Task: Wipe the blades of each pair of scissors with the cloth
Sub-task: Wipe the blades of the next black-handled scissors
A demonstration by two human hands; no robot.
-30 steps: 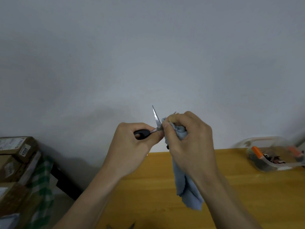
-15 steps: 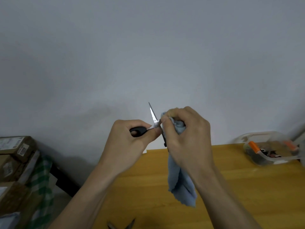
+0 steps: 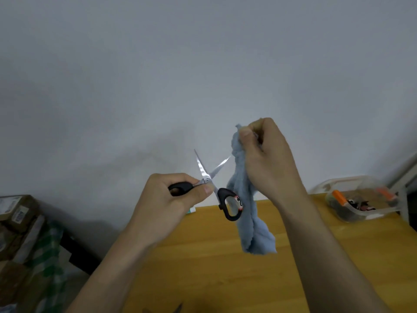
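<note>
My left hand [image 3: 176, 199] grips one black handle of a pair of scissors [image 3: 208, 177], held in the air above the wooden table [image 3: 203, 267]. The blades are spread apart, both pointing up; the other handle loop hangs down to the right. My right hand [image 3: 266, 159] pinches a blue-grey cloth [image 3: 248, 213] near its top, raised just right of the blades. The tip of the right blade reaches the cloth's edge. The cloth hangs down loosely.
A clear plastic container [image 3: 361, 199] holding orange-handled items stands at the table's far right. Cardboard boxes [image 3: 18, 213] and a green checked cloth [image 3: 45, 256] lie to the left, off the table. The tips of another dark object [image 3: 178, 308] show at the bottom edge.
My right hand has slid the cloth up and to the right, off the blade. The blades, earlier mostly covered, are now exposed and spread open. My left hand stayed holding the handle.
</note>
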